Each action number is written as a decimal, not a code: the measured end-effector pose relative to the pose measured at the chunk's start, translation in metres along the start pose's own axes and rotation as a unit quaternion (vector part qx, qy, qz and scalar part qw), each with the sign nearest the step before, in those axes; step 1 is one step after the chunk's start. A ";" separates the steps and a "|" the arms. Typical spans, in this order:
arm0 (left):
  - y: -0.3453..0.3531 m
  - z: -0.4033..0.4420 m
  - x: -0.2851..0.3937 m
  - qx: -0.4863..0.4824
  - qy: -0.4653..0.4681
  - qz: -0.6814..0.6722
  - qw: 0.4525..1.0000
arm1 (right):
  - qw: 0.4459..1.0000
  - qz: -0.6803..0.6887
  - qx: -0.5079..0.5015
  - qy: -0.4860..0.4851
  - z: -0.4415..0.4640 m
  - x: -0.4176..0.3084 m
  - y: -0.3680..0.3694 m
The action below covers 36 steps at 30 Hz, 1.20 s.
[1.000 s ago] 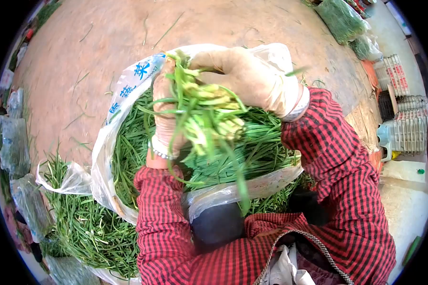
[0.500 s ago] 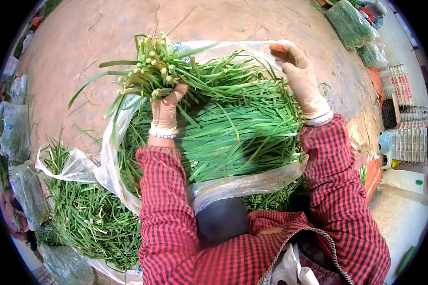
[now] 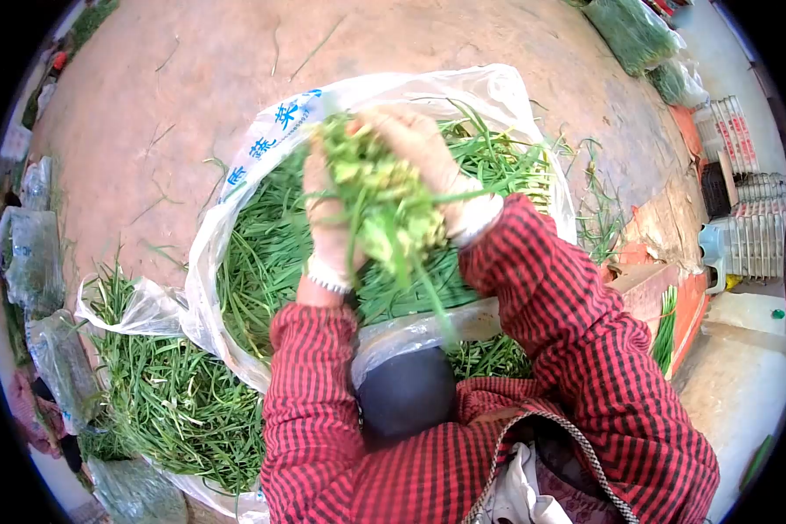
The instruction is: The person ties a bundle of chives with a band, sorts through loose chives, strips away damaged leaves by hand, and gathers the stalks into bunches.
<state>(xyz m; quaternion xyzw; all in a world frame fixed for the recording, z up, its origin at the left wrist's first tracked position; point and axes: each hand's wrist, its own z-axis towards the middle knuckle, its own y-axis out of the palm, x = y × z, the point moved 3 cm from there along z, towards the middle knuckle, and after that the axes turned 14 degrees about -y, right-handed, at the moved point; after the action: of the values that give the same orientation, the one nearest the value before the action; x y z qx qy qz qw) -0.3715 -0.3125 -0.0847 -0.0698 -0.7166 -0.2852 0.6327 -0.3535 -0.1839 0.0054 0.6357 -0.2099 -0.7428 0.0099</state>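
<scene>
A: Which structures lie at the centre?
B: The left hand [image 3: 330,214] and right hand [image 3: 424,153], with the bunch [image 3: 384,196] clasped between them. The left lies along its left side; the right bears on its upper right side. Both grip it, although blur hides the exact placing of the fingertips.

A: And the bunch itself?
B: Raised over the bag [image 3: 203,299], blurred, its pale stems massed between the palms. One long green blade trails down toward the bag's near edge.

A: What does the bag contain?
B: Long green leaves [image 3: 262,271], visible on either side of the hands. The bag is white plastic, its mouth spread open, with blue lettering [image 3: 260,148] along the upper left rim.

A: What borders it on the near side?
B: Checked red-and-black sleeves [image 3: 313,384] and a dark, rounded form [image 3: 408,397] between the arms. To the lower left lies a pile [image 3: 183,406] of loose greens.

A: And the periphery?
B: A brown floor [image 3: 148,113] with stray blades; wrapped packs [image 3: 35,262] at far left; at right, a slim green bundle [image 3: 665,332] and, beyond it, pale crates [image 3: 755,253]; filled sacks [image 3: 633,37] at upper right.
</scene>
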 end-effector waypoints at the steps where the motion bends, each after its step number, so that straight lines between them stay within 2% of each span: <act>1: -0.004 -0.009 0.002 0.014 -0.012 -0.054 0.998 | 0.991 -0.108 -0.044 -0.059 -0.009 -0.014 0.016; 5: -0.022 -0.052 0.038 0.053 -0.008 -0.158 0.986 | 0.976 -0.015 -0.187 -0.107 -0.056 -0.073 0.086; 7: -0.026 -0.073 0.061 0.059 0.009 -0.200 0.978 | 0.953 0.014 -0.233 -0.194 -0.077 -0.096 0.115; 8: -0.026 -0.082 0.073 0.057 0.020 -0.218 0.974 | 0.948 0.029 -0.275 -0.159 -0.086 -0.108 0.125; 9: -0.025 -0.093 0.086 0.054 0.031 -0.235 0.970 | 0.944 0.032 -0.281 -0.169 -0.092 -0.112 0.134; 11: -0.020 -0.112 0.111 0.042 0.052 -0.266 0.962 | 0.953 0.114 -0.231 -0.159 -0.102 -0.116 0.150; 12: -0.011 -0.120 0.121 0.035 0.058 -0.281 0.957 | 0.944 0.130 -0.265 -0.146 -0.105 -0.125 0.149; 13: -0.005 -0.127 0.129 0.023 0.066 -0.299 0.952 | 0.941 0.132 -0.271 -0.152 -0.112 -0.130 0.149; 15: 0.011 -0.141 0.145 -0.004 0.075 -0.330 0.941 | 0.924 -0.017 -0.325 -0.199 -0.131 -0.151 0.145; 16: 0.021 -0.148 0.152 -0.019 0.076 -0.345 0.935 | 0.925 -0.011 -0.332 -0.185 -0.140 -0.163 0.144; 17: 0.032 -0.153 0.158 -0.035 0.076 -0.358 0.930 | 0.927 0.055 -0.339 -0.148 -0.150 -0.176 0.143; 19: 0.051 -0.164 0.166 -0.065 0.069 -0.386 0.918 | 0.925 -0.066 -0.337 -0.163 -0.156 -0.196 0.130; 21: 0.073 -0.173 0.169 -0.092 0.055 -0.406 0.907 | 0.887 -0.270 -0.265 -0.264 -0.161 -0.209 0.098; 22: 0.084 -0.179 0.168 -0.106 0.042 -0.413 0.904 | 0.885 -0.274 -0.268 -0.264 -0.172 -0.213 0.085; 24: 0.109 -0.188 0.163 -0.132 0.012 -0.419 0.899 | 0.864 -0.377 -0.263 -0.205 -0.191 -0.215 0.056; 25: 0.119 -0.192 0.156 -0.140 -0.002 -0.409 0.902 | 0.895 -0.310 -0.287 -0.142 -0.202 -0.204 0.045; 27: 0.133 -0.197 0.130 -0.174 -0.101 -0.422 0.884 | 0.901 -0.347 -0.237 -0.112 -0.221 -0.189 0.019; 28: 0.139 -0.193 0.120 -0.199 -0.085 -0.425 0.879 | 0.901 -0.350 -0.232 -0.111 -0.228 -0.186 0.005; 30: 0.149 -0.204 0.094 -0.194 -0.165 -0.441 0.860 | 0.882 -0.444 -0.140 -0.070 -0.238 -0.179 -0.025; 31: 0.152 -0.203 0.083 -0.205 -0.198 -0.423 0.860 | 0.882 -0.445 -0.134 -0.071 -0.244 -0.174 -0.034; 34: 0.163 -0.213 0.066 -0.218 -0.269 -0.409 0.844 | 0.979 -0.164 -0.051 -0.106 -0.259 -0.179 -0.044; 35: 0.168 -0.217 0.064 -0.234 -0.281 -0.406 0.837 | 0.979 -0.164 -0.047 -0.108 -0.259 -0.180 -0.045; 36: 0.175 -0.224 0.069 -0.242 -0.292 -0.386 0.841 | 0.958 -0.239 -0.070 -0.145 -0.256 -0.185 -0.044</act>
<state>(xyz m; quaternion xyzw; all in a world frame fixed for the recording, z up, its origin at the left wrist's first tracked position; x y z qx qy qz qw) -0.1100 -0.2971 0.0451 -0.0179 -0.7453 -0.6371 0.1956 -0.0645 -0.1686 0.1382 0.5504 0.0019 -0.8206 -0.1538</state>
